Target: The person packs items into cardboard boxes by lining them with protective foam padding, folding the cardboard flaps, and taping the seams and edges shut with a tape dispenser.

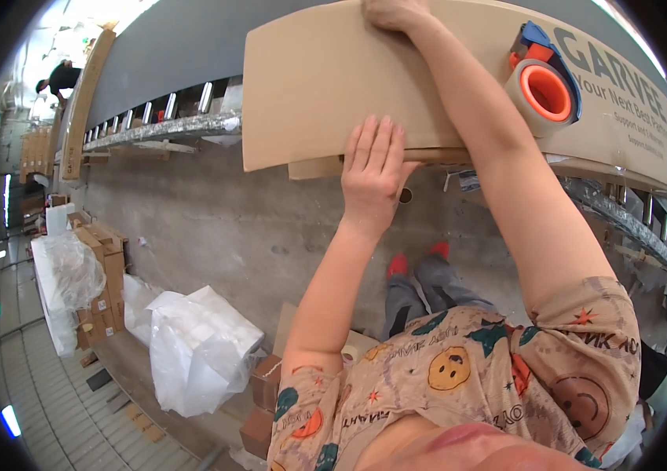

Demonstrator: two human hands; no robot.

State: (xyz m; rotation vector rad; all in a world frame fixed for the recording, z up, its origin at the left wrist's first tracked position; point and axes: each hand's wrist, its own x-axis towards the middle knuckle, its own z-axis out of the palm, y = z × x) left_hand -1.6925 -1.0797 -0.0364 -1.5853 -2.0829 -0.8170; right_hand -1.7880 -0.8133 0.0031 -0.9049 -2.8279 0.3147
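Note:
A large brown cardboard box (310, 86) lies across the roller conveyor in front of me, its long flap edge toward my body. My left hand (372, 169) rests on the near edge, fingers stretched flat over the cardboard and the thumb low by the rim. Reaching across the box, my right hand (396, 13) touches its top near the far side. The picture's upper edge cuts that hand off, so its fingers are mostly hidden. A tape dispenser (545, 86) with a blue and orange frame and a wide tape roll lies on the box, right of my right forearm.
The conveyor's metal rollers (171, 105) and side rail (168, 129) run to the left. A long upright carton (82, 110) stands at its far end, near another person (64, 78). White foam in plastic wrap (204, 345) and stacked cartons (105, 282) sit on the floor at left.

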